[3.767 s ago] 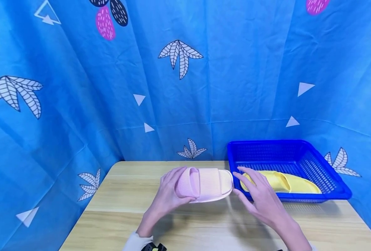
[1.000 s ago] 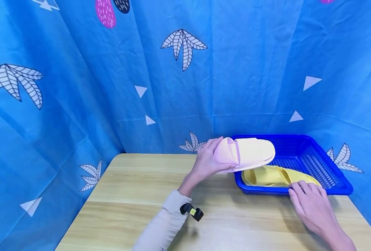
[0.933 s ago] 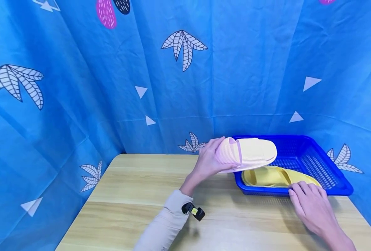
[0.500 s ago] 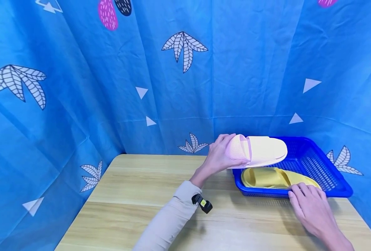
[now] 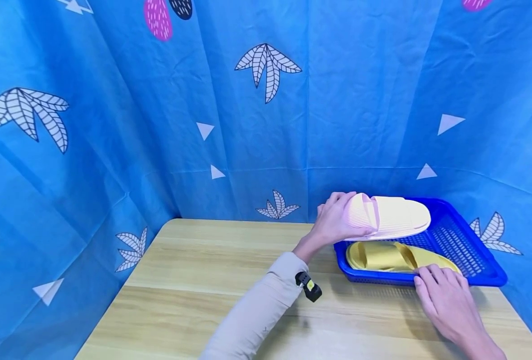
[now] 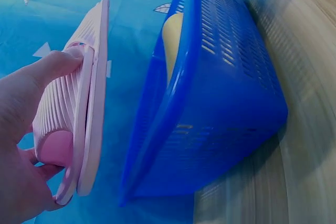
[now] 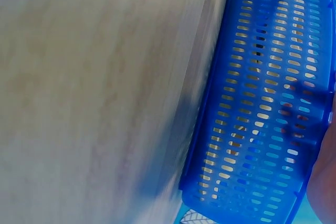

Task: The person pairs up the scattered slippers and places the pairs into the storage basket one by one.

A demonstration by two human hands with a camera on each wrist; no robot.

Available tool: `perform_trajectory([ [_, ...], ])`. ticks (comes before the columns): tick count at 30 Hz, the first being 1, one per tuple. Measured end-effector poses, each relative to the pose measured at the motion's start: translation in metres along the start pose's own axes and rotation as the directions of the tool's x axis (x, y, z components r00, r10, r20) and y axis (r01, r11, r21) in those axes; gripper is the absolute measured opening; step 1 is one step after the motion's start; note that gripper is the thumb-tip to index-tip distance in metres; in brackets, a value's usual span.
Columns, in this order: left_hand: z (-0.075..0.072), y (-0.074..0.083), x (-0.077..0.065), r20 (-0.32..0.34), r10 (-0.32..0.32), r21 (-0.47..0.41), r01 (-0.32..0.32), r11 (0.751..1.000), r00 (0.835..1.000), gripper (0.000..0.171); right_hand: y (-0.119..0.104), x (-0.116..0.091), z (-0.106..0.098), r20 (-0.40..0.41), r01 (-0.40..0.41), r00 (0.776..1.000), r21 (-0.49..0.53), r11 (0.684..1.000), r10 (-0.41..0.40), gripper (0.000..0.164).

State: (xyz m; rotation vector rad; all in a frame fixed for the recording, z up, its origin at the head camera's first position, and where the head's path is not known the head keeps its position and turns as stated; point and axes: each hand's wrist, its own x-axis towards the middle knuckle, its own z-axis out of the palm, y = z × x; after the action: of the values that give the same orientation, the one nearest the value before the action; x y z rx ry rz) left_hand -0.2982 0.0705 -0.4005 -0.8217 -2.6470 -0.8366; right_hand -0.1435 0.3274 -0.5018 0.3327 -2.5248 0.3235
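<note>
My left hand (image 5: 335,220) grips a pair of ribbed pink slippers (image 5: 396,217) at one end, holding them above the back left part of the blue basket. In the left wrist view the soles of the pink slippers (image 6: 95,108) lie against each other, with my thumb pressed on the edge. Inside the blue plastic basket (image 5: 477,250) a yellow slipper (image 5: 383,256) lies along the front wall; whether a second is under it cannot be told. My right hand (image 5: 450,302) holds the basket's front rim near its right end, fingers over the edge.
The basket stands at the back right of a light wooden table (image 5: 193,285). Behind and around the table hangs a blue patterned curtain (image 5: 256,135). A black strap (image 5: 308,286) is on my left wrist.
My left hand has carried the pink slippers rightward from in front of the basket to above it. My right hand left the slippers' side for the basket's front rim and has stayed there.
</note>
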Motion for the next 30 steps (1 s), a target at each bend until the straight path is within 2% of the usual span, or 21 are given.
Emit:
perform_trajectory([
  [11,0.025,0.012,0.015,-0.011,-0.015,0.010,0.015,1.000,1.000,0.094,0.001,0.000,0.000,-0.004,0.012,1.000,-0.007,1.000,-0.012,0.014],
  [16,0.036,0.016,0.020,-0.029,-0.033,0.042,0.034,0.999,0.999,0.097,0.002,0.000,0.000,-0.015,0.026,1.000,-0.004,1.000,-0.026,0.012],
  [30,0.060,0.019,0.025,-0.016,-0.049,0.046,0.049,0.998,0.999,0.093,0.003,-0.001,0.000,-0.011,0.024,1.000,-0.006,1.000,-0.024,0.013],
])
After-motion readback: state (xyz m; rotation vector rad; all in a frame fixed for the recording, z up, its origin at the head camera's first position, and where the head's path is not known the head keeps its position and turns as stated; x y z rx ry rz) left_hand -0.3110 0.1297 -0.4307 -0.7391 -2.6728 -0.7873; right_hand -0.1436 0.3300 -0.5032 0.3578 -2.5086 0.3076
